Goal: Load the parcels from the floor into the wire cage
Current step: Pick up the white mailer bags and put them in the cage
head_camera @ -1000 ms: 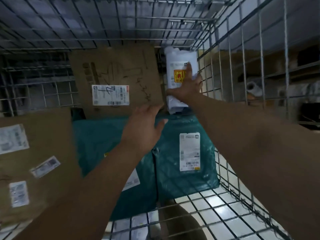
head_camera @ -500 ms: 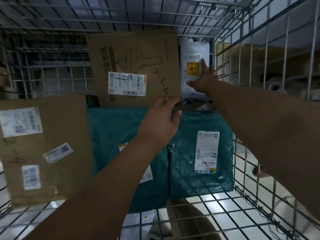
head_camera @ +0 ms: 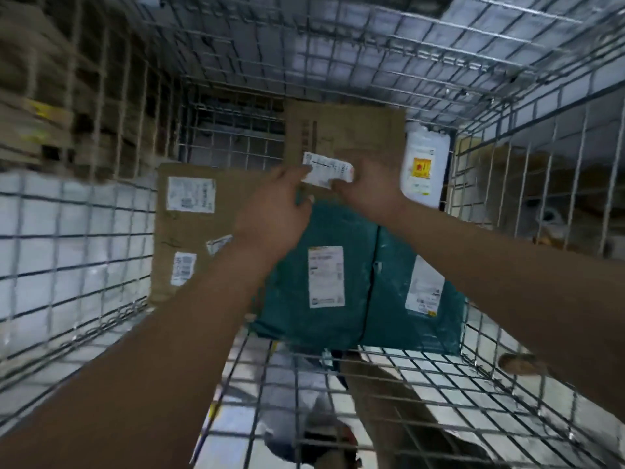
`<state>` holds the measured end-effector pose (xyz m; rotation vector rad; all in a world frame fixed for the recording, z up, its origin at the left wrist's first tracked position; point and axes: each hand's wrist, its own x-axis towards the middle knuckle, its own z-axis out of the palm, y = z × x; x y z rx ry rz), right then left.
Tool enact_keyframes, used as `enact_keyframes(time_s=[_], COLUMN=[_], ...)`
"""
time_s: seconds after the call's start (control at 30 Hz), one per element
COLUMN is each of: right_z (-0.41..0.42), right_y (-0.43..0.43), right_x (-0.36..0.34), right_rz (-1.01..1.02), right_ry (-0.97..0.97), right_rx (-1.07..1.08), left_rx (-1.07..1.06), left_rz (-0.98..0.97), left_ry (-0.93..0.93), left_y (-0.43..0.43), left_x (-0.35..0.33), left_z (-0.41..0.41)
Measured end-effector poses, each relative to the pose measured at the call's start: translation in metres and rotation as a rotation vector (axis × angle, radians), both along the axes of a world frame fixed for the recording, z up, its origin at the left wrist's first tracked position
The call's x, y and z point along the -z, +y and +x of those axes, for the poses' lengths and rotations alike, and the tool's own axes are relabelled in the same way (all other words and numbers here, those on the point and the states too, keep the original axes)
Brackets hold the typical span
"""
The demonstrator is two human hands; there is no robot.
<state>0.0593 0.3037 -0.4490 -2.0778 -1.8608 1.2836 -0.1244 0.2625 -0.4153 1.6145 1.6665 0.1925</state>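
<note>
The wire cage [head_camera: 77, 252] lies open toward the camera, its mesh walls blurred. Inside, against the left wall, a flat brown box [head_camera: 192, 238] leans with several white stickers on its face. The left hand [head_camera: 270, 211] reaches in beside it, fingers loose and stretched forward, their tips at the left end of a white label [head_camera: 326, 170] on a tall brown box [head_camera: 345, 133] that stands upright at the back of the cage. The right hand [head_camera: 367, 187] is at the label's other end, against the same box. Its fingers are hidden behind the back of the hand, so I cannot tell whether it grips. Below both hands, two teal parcels [head_camera: 355, 238] lie side by side on the cage floor. A white parcel [head_camera: 424, 150] with a yellow sticker stands in the back right corner, touching the tall box.
</note>
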Motion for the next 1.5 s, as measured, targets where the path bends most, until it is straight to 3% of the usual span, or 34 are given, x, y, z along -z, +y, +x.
enact_keyframes(time_s=[0.23, 0.47, 0.67, 0.9, 1.1, 1.2, 1.5], right_z=[-0.123, -0.222, -0.249, -0.254, -0.264, -0.273, -0.294], right_y=[-0.058, -0.172, -0.297, -0.428, -0.504, -0.526, -0.542], right_x=[-0.115, -0.212, -0.234, -0.116, 0.013, 0.088, 0.333], right_rz=[0.062, 0.036, -0.112, -0.366, -0.375, -0.340, -0.338], right_ry=[0.088, 0.143, 0.167, -0.047, -0.191, -0.233, -0.446], right_rx=[-0.264, -0.543, -0.724, -0.826, -0.952, -1.094, -1.470], left_rx=[-0.137, -0.538, -0.807, -1.029, -1.126, -1.083, -1.088], left_rz=[0.021, 0.195, 0.107, -0.075, -0.361, -0.483, -0.529], left_ry=[0.089, -0.091, -0.140, -0.042, 0.023, 0.018, -0.094], left_y=[-0.083, -0.253, -0.446, -0.621, -0.727, -0.750, -0.758], left_x=[-0.092, -0.179, -0.150, -0.048, 0.063, 0.130, 0.356], left_z=[-0.126, -0.210, -0.233, -0.201, -0.172, -0.166, -0.187])
